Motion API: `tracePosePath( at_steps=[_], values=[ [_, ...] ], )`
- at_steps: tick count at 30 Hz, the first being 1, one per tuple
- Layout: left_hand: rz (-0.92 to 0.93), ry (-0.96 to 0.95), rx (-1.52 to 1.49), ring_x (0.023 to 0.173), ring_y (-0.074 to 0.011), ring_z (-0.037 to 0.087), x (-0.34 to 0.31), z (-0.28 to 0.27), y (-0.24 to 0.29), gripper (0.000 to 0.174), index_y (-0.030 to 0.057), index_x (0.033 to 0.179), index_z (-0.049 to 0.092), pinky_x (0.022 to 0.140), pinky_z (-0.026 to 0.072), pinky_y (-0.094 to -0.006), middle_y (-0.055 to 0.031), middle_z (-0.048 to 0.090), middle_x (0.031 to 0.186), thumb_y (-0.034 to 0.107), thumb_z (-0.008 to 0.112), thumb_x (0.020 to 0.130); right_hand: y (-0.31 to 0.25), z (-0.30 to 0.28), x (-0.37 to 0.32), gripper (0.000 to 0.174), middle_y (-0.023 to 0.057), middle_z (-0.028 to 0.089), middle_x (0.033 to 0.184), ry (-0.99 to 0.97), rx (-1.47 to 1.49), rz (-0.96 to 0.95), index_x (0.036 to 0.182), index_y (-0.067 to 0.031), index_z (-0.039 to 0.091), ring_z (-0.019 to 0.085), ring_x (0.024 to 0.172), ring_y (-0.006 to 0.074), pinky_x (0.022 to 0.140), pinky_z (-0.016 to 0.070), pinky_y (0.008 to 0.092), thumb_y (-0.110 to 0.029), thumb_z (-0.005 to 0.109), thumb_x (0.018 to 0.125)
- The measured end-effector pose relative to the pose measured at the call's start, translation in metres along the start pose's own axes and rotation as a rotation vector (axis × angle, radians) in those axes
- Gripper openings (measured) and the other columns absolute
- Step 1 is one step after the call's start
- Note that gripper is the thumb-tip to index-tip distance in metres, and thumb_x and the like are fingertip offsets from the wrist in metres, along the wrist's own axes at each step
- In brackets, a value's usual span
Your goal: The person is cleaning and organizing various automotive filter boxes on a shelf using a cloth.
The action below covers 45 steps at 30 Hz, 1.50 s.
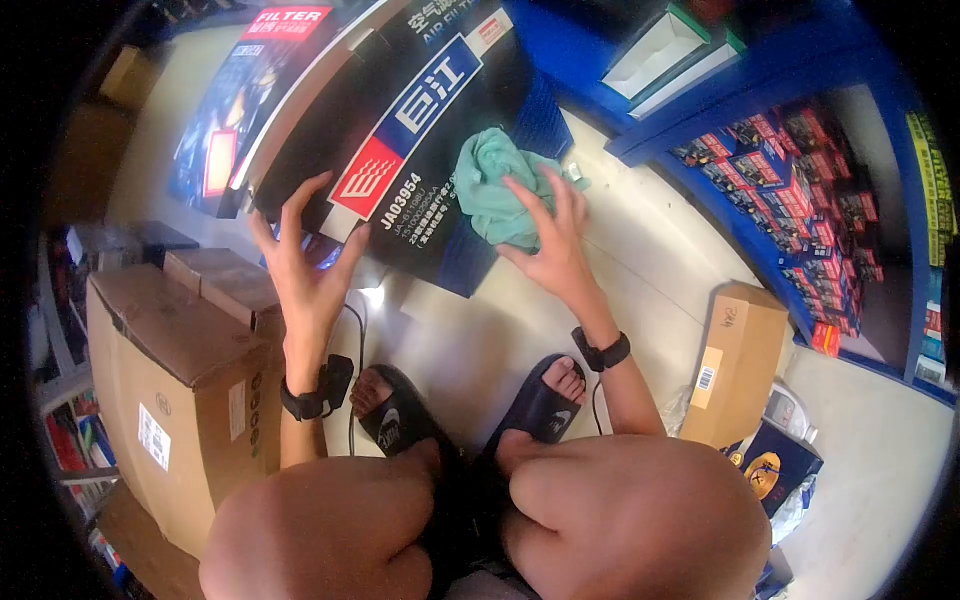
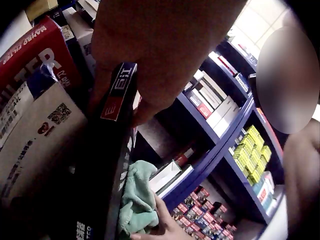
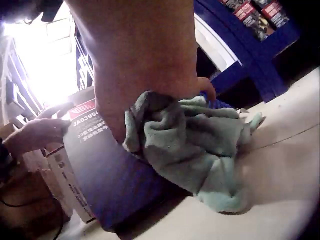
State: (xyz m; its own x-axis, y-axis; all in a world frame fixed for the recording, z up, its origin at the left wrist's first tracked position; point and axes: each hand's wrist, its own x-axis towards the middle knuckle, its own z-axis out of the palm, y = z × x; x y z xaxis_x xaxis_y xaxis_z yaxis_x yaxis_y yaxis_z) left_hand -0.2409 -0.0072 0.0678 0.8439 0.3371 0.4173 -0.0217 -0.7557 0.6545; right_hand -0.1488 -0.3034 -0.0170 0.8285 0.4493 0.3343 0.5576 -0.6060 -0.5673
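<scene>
Hands, two.
- left hand (image 1: 305,265): at the near left corner of the air filter box (image 1: 415,200). The fingers are spread apart, and the wrist view shows the box edge held between thumb and fingers.
- right hand (image 1: 550,240): laid flat on the green cloth (image 1: 485,175), fingers straight and fanned apart, pressing it to the box.

Air filter boxes, two.
- The air filter box is black and blue, marked JA03954. It lies on the floor (image 1: 650,260) in front of the person's feet.
- A second filter box (image 1: 240,100), red and blue, lies just beside its far left edge.

Cloth, one. It is bunched at the right edge of the air filter box. The right wrist view shows it spilling over that edge onto the floor.

Cardboard cartons, four.
- large carton (image 1: 170,370): just beside the left forearm.
- smaller carton (image 1: 215,270): behind the large carton.
- right carton (image 1: 735,355): to the right.
- far carton (image 1: 130,75): at the far left.

Sandals (image 1: 545,405), two, worn.

Blue shelving (image 1: 760,70), one run on the right, stocked with many small red boxes (image 1: 790,190), too many to count.

Open room: bare floor lies right of the air filter box, between it, the shelving and the right carton. The left side is hemmed in by cartons.
</scene>
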Motion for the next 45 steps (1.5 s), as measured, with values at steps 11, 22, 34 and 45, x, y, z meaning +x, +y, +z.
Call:
tracePosePath(
  at_steps=[11,22,34,45],
  values=[
    [0.029,-0.010,0.024,0.127,-0.0346,0.050,0.001,-0.001,0.008,0.066,0.0116,0.138,0.065,0.108,0.0453,-0.0440,-0.0102,0.068,0.133,0.008,0.091,0.076,0.023,0.034,-0.008,0.070,0.0178,0.059,0.137,0.056,0.075,0.149,0.140,-0.0099,0.067,0.067,0.114,0.0407,0.094,0.0563,0.0464,0.004,0.079,0.072],
    [0.007,-0.053,-0.024,0.124,-0.0323,0.059,0.004,0.000,0.002,0.076,0.0150,0.148,0.062,0.105,0.0540,-0.0420,-0.0163,0.061,0.141,0.005,0.091,0.078,-0.060,0.056,-0.014,0.058,0.0198,0.063,0.124,0.101,0.216,0.053,0.128,-0.0018,0.069,0.067,0.112,0.0442,0.092,0.0565,0.0480,0.009,0.068,0.071],
    [0.001,-0.077,0.052,0.136,-0.0353,0.053,0.003,0.002,0.009,0.080,0.0139,0.150,0.059,0.115,0.0458,-0.0465,-0.0187,0.058,0.144,0.010,0.094,0.078,0.040,0.036,0.056,0.070,0.0254,0.063,0.120,0.152,0.073,0.227,0.142,0.0023,0.057,0.066,0.108,0.0483,0.095,0.0539,0.0557,-0.005,0.084,0.078],
    [0.061,-0.025,0.063,0.136,-0.0384,0.053,0.009,0.006,0.006,0.079,0.0125,0.149,0.059,0.119,0.0397,-0.0482,-0.0206,0.058,0.145,0.011,0.094,0.078,-0.060,0.062,-0.022,0.068,0.0306,0.058,0.122,-0.008,0.267,0.289,0.138,0.0078,0.052,0.061,0.113,0.0539,0.091,0.0541,0.0575,0.003,0.076,0.075]
  ],
)
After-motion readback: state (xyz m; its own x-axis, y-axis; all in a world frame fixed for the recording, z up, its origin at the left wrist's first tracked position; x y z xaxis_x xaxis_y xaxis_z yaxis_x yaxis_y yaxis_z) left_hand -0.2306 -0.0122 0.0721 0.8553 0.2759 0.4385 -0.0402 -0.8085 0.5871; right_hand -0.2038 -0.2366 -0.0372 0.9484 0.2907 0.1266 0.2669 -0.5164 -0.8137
